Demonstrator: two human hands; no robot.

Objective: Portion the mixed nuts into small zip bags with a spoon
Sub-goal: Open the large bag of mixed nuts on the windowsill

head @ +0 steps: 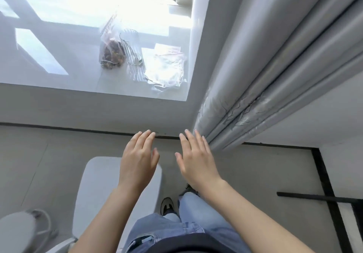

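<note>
Both hands are raised in front of the body, palms down, well short of the work area. Left hand (138,158): fingers straight and released, holding nothing. Right hand (196,161): same, fingers extended and slightly spread, holding nothing. Neither touches anything. Judgement: this is a start posture, and no portioning step is under way.

The materials sit on the white surface (49,56) below the window, grouped near its right end and well apart from the hands. The grouping looks like staging for the job, with stock, vessel and empties side by side within one reach.

Containers:
- Clear bag of mixed nuts (112,53), standing roughly upright and partly filled. The brown contents are settled in the lower half, and the top appears closed, though glare makes that uncertain.
- Glass container (133,50), touching or just beside the nut bag on its right. It is transparent and appears empty.
- Pile of small zip bags (167,66), right of the glass, lying flat and overlapping. All look empty.

Spoon: not identifiable, as glare and glass reflections hide detail.

A white chair (92,184) stands below the left hand, beside the person's jeans-clad legs. Grey curtain folds (275,75) hang at the right.

Progress, judged: none of the bags is filled yet.
</note>
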